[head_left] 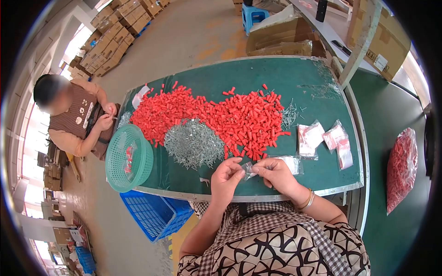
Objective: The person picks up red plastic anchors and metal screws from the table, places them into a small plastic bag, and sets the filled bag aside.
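Note:
Near the front edge of the green table, my left hand and my right hand pinch a small clear plastic bag between them. What the bag holds is too small to tell. Beyond my hands lies a wide heap of red plastic caps, with a pile of grey screws or nails in front of it. Right of my right hand are small plastic bags, and more bags lie farther right.
A green basket stands at the table's left edge, above a blue crate. A co-worker sits at the left. Cardboard boxes stand beyond the table. A bag of red pieces lies on the right.

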The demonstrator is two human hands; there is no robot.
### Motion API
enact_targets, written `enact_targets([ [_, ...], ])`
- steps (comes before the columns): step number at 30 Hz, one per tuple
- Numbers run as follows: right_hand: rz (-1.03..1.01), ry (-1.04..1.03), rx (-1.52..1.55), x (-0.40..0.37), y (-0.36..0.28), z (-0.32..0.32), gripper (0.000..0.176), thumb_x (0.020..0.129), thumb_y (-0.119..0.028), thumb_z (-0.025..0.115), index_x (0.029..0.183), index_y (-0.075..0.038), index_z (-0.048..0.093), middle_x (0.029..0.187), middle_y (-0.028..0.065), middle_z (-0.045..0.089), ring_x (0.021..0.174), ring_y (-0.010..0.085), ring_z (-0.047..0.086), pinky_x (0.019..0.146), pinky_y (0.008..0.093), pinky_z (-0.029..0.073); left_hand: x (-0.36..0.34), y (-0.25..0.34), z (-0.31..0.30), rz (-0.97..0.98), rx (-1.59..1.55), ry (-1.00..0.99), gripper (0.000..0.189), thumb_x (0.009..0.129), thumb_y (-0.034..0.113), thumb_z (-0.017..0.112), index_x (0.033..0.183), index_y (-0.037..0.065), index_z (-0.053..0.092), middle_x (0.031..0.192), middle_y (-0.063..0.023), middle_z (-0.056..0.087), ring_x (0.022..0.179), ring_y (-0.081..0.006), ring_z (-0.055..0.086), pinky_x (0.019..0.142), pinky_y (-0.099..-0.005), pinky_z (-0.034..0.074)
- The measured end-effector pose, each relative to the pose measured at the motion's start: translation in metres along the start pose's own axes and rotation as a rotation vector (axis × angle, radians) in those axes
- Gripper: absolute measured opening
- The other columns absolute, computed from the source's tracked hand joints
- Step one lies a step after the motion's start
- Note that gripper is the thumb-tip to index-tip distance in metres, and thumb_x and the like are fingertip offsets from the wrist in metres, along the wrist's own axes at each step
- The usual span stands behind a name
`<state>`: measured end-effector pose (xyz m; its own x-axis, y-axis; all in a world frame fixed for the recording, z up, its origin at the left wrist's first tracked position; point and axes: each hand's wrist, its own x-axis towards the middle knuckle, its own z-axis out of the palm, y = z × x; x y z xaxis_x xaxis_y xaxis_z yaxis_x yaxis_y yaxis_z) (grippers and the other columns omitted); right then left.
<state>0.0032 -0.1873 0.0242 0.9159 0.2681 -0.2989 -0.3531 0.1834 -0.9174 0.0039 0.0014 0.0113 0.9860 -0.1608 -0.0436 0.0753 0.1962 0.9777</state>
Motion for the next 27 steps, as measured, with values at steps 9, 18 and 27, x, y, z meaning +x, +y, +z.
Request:
enact_targets([
  [9, -0.497, 0.184, -0.394, 0.005, 0.013, 0.001, 0.011, 0.080, -0.010, 0.076, 0.079, -0.003, 0.069, 0.068, 0.0031, 0.058, 0.057, 0.0128, 0.055, 0.051, 0.0286, 0.043, 0.001, 0.028, 0.013, 0.613, 0.861, 0.208, 0.020, 0.080, 0.002, 0.072, 0.099, 0.001, 0.066, 0.090, -0.0085, 0.062, 0.083, -0.0190, 0.060, 0.077, -0.0306, 0.048],
  [18, -0.565, 0.143, -0.601, 0.000, -0.001, 0.009, 0.005, 0.080, -0.004, 0.070, 0.085, -0.002, 0.071, 0.076, 0.0119, 0.063, 0.064, 0.0247, 0.062, 0.058, 0.0334, 0.047, -0.008, 0.010, 0.016, 0.205, 0.567, 0.164, 0.010, 0.085, 0.003, 0.069, 0.092, -0.003, 0.067, 0.085, -0.0066, 0.066, 0.077, -0.0123, 0.060, 0.073, -0.0257, 0.048],
  [27, -0.481, 0.196, -0.618, -0.003, 0.000, 0.010, 0.008, 0.077, -0.006, 0.074, 0.077, -0.001, 0.068, 0.069, 0.0087, 0.060, 0.062, 0.0213, 0.058, 0.057, 0.0327, 0.045, -0.011, 0.003, 0.020, 0.136, 0.490, 0.149, 0.013, 0.085, 0.003, 0.069, 0.097, -0.003, 0.069, 0.087, -0.0105, 0.069, 0.077, -0.0134, 0.064, 0.071, -0.0260, 0.050],
])
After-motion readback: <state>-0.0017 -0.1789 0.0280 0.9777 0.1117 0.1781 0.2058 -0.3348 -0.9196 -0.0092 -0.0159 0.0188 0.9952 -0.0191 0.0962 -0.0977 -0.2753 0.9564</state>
